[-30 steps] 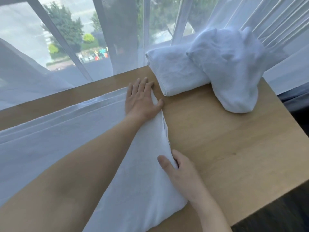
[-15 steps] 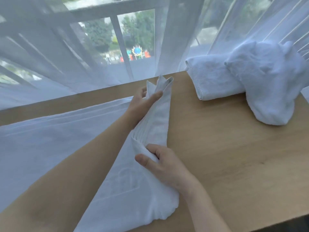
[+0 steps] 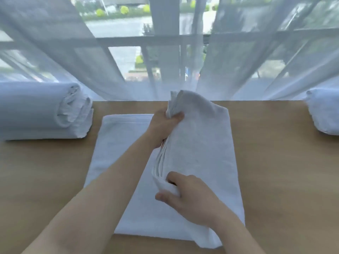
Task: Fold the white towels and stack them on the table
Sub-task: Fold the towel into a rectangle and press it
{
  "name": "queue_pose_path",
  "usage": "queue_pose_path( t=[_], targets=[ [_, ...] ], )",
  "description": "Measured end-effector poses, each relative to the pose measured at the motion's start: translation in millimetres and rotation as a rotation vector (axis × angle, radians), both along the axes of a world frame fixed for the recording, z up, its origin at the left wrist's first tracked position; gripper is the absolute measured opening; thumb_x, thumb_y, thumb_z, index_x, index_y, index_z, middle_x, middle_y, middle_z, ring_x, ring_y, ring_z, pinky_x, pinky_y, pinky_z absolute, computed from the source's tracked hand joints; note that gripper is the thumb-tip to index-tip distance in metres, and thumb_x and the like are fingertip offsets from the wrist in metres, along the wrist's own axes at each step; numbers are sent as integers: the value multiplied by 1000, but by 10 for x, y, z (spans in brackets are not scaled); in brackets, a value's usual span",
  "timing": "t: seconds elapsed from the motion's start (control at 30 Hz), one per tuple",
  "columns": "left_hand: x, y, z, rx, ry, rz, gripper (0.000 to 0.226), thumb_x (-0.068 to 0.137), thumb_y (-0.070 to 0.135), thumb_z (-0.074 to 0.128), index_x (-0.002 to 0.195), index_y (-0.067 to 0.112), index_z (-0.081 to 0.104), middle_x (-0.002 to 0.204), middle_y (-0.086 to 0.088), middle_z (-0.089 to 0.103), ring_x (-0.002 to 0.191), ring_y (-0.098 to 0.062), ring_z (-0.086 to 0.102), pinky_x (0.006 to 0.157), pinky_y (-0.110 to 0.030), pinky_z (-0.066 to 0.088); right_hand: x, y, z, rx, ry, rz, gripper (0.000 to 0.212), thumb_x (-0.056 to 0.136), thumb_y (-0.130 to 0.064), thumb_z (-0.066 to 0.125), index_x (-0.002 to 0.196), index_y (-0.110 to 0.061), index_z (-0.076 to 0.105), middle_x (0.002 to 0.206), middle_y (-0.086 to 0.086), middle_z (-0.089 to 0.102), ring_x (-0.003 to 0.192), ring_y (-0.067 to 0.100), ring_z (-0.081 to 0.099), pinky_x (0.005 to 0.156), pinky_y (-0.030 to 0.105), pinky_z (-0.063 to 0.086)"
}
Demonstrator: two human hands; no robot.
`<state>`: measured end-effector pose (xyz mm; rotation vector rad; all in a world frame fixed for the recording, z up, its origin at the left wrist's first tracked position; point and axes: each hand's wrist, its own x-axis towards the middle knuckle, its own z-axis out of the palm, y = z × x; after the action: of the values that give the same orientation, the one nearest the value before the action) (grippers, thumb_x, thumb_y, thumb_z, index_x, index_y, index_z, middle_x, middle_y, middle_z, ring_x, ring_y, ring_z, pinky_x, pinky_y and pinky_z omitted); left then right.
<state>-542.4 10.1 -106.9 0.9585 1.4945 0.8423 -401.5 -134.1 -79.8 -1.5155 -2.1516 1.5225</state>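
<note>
Running lengthwise away from the body, the part-folded white terry towel (image 3: 192, 153) was held at the middle of the pale wooden worktop (image 3: 275, 162). Its far corner was gripped by the left hand (image 3: 163, 125), its near edge pinched by the right hand (image 3: 187, 195); the flat half lay to the left, where the raised flap would probably be laid.

Towel (image 3: 198, 143) flap lifted higher — hands (image 3: 165, 125) folding leftward.

Soft, matt terry-cloth towel (image 3: 198, 143) on a smooth, matt wood-look table (image 3: 275, 162); sheer curtain (image 3: 55, 52).
</note>
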Motion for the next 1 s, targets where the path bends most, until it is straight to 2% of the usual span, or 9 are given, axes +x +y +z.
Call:
queue_pose_path(
  t=[0.13, 0.3, 0.4, 0.47, 0.53, 0.67, 0.77, 0.9, 1.0],
  targets=[
    [-955, -168, 121, 68, -21, 35, 8, 94, 16, 70, 97, 23, 70, 89, 5, 75, 76, -10, 73, 73, -29, 61, -883, -32, 161, -3, -27, 86, 46, 88, -62, 61, 83, -19, 46, 70, -3, 49, 59, 13, 41, 55, 29, 32],
    [-1899, -113, 0, 66, 9, 89, 14, 89, 30, 75, 101, 22, 73, 96, 0, 76, 94, -21, 73, 81, -35, 61, -1934, -20, 97, -41, -124, 101, 39, 91, -56, 60, 84, -21, 44, 78, -4, 51, 67, 16, 47, 57, 29, 34],
    [-2247, -144, -287, 13, 57, 142, 13, 93, 26, 70, 105, 21, 67, 92, 8, 70, 84, -12, 68, 65, -15, 53, -2406, -82, -172, 2, -263, 70, 34, 96, -48, 56, 104, -16, 49, 98, 3, 59, 85, 24, 54, 70, 37, 44],
    [-2411, -186, -536, -27, 88, 190, 22, 94, 26, 68, 114, 15, 67, 101, 3, 70, 86, -12, 65, 65, -16, 49, -2590, -180, -375, -13, -300, 41, 33, 100, -43, 53, 115, -14, 49, 110, 6, 61, 93, 27, 55, 80, 39, 46],
    [-2527, -289, -697, -72, 104, 252, 28, 96, 30, 64, 117, 13, 66, 109, 3, 69, 88, -9, 63, 66, -18, 46, -2660, -307, -535, -83, -248, 20, 35, 100, -44, 52, 120, -15, 51, 109, 3, 60, 100, 27, 57, 82, 37, 46],
    [-2627, -682, -710, -55, 81, 293, 27, 101, 29, 57, 126, 20, 58, 117, 9, 63, 103, -5, 59, 75, -15, 43, -2519, -398, -618, -206, -54, -131, 27, 100, -49, 48, 99, -24, 59, 84, -9, 61, 79, 11, 58, 70, 27, 46],
    [-2648, -1109, -653, -48, 138, 245, 17, 102, 29, 55, 116, 23, 61, 109, 11, 64, 100, -5, 59, 74, -13, 43, -2320, -316, -600, -416, 173, -424, 23, 101, -36, 52, 94, -17, 64, 82, 5, 72, 71, 18, 68, 73, 39, 59],
    [-2610, -1598, -634, -92, 315, 141, 19, 99, 38, 58, 97, 21, 68, 103, 7, 63, 89, -4, 60, 71, -14, 44, -2165, -71, -648, -273, 155, -524, 12, 102, -21, 52, 99, -21, 64, 81, 10, 71, 62, 18, 65, 61, 39, 58],
    [-2545, -1846, -533, -89, 395, 166, 25, 96, 42, 61, 86, 20, 65, 101, 6, 53, 80, -7, 55, 68, -12, 41, -2153, 96, -729, -148, 78, -401, 14, 101, -22, 52, 103, -27, 64, 79, 5, 69, 59, 15, 62, 59, 36, 57]
  ],
)
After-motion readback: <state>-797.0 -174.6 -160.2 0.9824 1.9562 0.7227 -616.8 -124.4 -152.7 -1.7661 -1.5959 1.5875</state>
